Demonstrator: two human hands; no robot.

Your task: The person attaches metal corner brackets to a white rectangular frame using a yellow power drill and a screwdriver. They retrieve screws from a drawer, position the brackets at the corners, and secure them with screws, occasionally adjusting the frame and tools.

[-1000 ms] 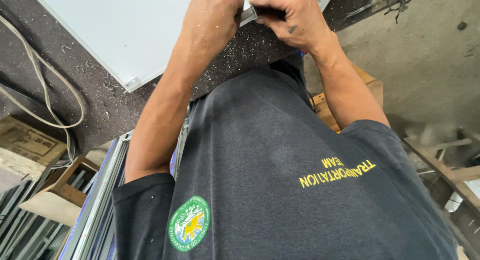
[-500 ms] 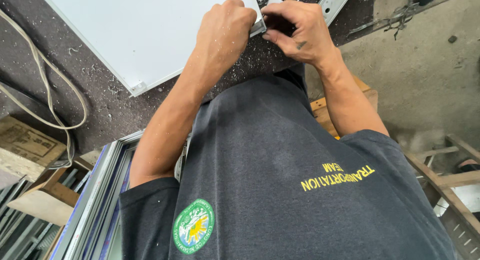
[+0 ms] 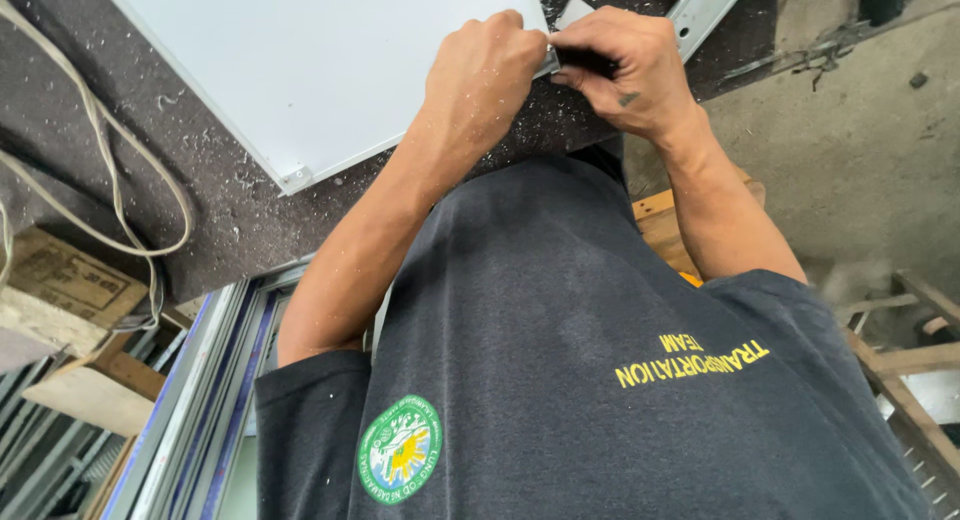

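Note:
A large white flat panel (image 3: 310, 60) lies on a dark worktop (image 3: 225, 225) strewn with pale shavings. Both my hands meet at the panel's right corner. My left hand (image 3: 488, 75) is a closed fist at the panel edge, gripping a small grey metal piece (image 3: 549, 64) that pokes out between the hands. Touching it from the right, my right hand (image 3: 628, 72) has its fingers curled round a small dark object (image 3: 585, 60), which is mostly hidden. My dark shirt fills the lower frame.
Pale cables (image 3: 135, 195) loop over the worktop's left side. A cardboard box (image 3: 60, 275) and stacked metal profiles (image 3: 190, 400) sit at lower left. A white metal bracket (image 3: 705, 5) lies top right. A wooden box (image 3: 660, 220), wooden slats (image 3: 910, 350) and concrete floor (image 3: 860, 150) are to the right.
The view has tilted, so the hands and panel corner sit lower in frame. Both hands stay pressed together at the corner, with only small finger shifts.

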